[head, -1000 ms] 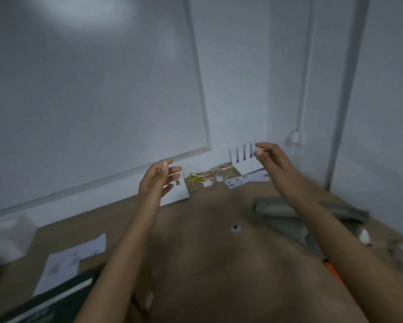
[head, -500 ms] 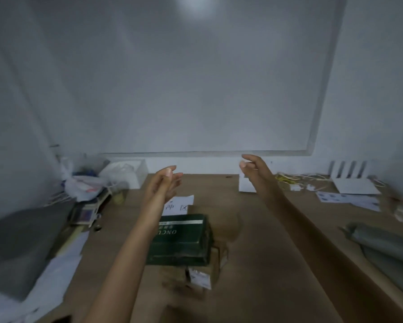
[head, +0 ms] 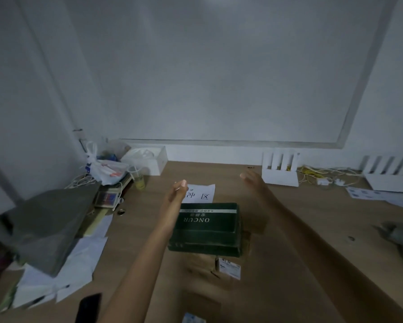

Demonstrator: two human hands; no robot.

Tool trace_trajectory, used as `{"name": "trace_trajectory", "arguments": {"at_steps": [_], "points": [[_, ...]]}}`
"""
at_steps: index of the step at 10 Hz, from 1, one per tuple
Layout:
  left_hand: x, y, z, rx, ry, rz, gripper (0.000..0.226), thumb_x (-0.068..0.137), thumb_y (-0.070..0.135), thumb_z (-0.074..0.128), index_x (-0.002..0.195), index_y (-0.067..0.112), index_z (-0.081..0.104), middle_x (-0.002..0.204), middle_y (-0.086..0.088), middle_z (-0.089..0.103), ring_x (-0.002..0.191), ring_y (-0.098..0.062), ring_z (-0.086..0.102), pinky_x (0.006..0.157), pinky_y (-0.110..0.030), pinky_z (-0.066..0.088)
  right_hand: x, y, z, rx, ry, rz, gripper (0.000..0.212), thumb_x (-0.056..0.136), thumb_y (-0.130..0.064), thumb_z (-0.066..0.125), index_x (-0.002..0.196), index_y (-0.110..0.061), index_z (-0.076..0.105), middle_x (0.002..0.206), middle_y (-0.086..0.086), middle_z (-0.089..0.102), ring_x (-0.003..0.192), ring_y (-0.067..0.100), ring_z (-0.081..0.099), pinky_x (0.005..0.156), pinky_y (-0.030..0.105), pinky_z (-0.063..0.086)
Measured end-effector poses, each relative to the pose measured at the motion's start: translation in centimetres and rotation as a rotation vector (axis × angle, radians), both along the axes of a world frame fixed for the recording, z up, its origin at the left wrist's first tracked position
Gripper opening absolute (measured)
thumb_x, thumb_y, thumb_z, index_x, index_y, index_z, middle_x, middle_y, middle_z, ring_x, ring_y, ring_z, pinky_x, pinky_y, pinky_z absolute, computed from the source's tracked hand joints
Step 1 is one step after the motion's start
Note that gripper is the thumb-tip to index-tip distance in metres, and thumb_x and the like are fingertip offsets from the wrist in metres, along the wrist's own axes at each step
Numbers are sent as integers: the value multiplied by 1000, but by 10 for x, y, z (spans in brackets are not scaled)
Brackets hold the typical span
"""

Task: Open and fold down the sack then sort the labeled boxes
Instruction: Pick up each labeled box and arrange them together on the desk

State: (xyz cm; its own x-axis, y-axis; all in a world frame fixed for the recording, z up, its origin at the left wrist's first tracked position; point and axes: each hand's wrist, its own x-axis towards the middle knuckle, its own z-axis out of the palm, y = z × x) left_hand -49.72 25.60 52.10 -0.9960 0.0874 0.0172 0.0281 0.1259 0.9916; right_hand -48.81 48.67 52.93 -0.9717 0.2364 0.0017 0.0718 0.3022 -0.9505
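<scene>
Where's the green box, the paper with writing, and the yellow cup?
green box [head: 207,226], head view, on its top face
paper with writing [head: 201,194], head view, white middle
yellow cup [head: 139,180], head view, lower side

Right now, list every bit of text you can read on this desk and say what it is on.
"ONCUR": white letters, upside down, on the green box.
"区": on the white paper sheet behind the box; its other character is partly hidden.
Green box's stripe, small label, right-hand sheets: too blurred.
</scene>
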Motion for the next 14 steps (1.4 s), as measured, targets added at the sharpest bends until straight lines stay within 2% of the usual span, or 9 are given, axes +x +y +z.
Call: {"name": "trace_trajectory", "arguments": {"at_steps": [1, 3, 5, 6, 8, 10, 12, 13, 14], "points": [[-24, -10, -13, -28, -31, -76, 61, 71, 78, 48, 116, 38, 55, 127, 9, 55, 122, -16, 51, 102, -38, 38, -10, -6, -22, 39, -22, -57, 81, 70, -85, 42, 123, -24, 44, 122, -2, 41, 113, 19, 42, 95, 37, 35], [-67, -40, -29, -179, 24, -188, 79, 66, 86, 44, 121, 31, 55, 127, 0, 58, 115, -23, 57, 100, -48, 45, -13, -38, -42, -44, -79, -217, 69, 88, -60, 49, 145, -24, 31, 148, 2, 36, 134, 25, 36, 111, 46, 29], [-92, -60, -58, -248, -33, -206, 66, 82, 64, 53, 131, 19, 52, 134, -7, 53, 120, -25, 53, 99, -37, 44, -2, -62, -49, -29, -162, -239, 58, 99, -39, 43, 149, -16, 26, 158, 5, 21, 142, 26, 25, 115, 42, 23], [-98, -61, -70, -313, -101, -167, 58, 92, 49, 52, 137, 14, 45, 144, -10, 44, 128, -28, 46, 95, -32, 37, 0, -65, -52, -61, -187, -212, 51, 101, -36, 37, 140, -4, 36, 150, 14, 32, 134, 32, 35, 112, 47, 30], [-105, -63, -89, -341, -188, -176, 76, 88, 63, 46, 139, 7, 43, 141, -13, 46, 126, -29, 47, 93, -28, 37, 4, -67, -47, -121, -208, -92, 25, 100, -46, 33, 95, -25, 46, 126, 15, 49, 113, 28, 51, 100, 42, 41], [-104, -56, -96, -303, -195, -180, 59, 92, 45, 52, 139, 10, 42, 132, -11, 51, 110, -24, 53, 71, -20, 40, -2, -62, -54, -87, -246, -66, 38, 96, -55, 35, 104, -23, 54, 118, 9, 56, 108, 23, 56, 88, 34, 44], [-102, -48, -88, -255, -115, -173, 58, 87, 46, 60, 132, 11, 49, 122, -8, 58, 102, -21, 60, 76, -25, 53, -2, -51, -52, -87, -205, -97, 51, 88, -55, 50, 112, -11, 61, 103, 8, 69, 87, 16, 68, 67, 21, 53], [-102, -38, -80, -258, -31, -198, 52, 89, 40, 60, 131, 9, 51, 121, -8, 58, 89, -11, 59, 60, -12, 49, -1, -42, -53, -76, -177, -133, 49, 86, -55, 55, 112, -14, 61, 104, 9, 69, 88, 19, 69, 74, 27, 57], [-101, -23, -73, -215, -8, -237, 55, 88, 44, 60, 131, 12, 51, 125, -9, 57, 99, -17, 61, 76, -26, 56, 6, -30, -52, -91, -162, -195, 49, 88, -55, 52, 120, -19, 53, 109, 6, 65, 88, 16, 67, 62, 19, 52]]}}
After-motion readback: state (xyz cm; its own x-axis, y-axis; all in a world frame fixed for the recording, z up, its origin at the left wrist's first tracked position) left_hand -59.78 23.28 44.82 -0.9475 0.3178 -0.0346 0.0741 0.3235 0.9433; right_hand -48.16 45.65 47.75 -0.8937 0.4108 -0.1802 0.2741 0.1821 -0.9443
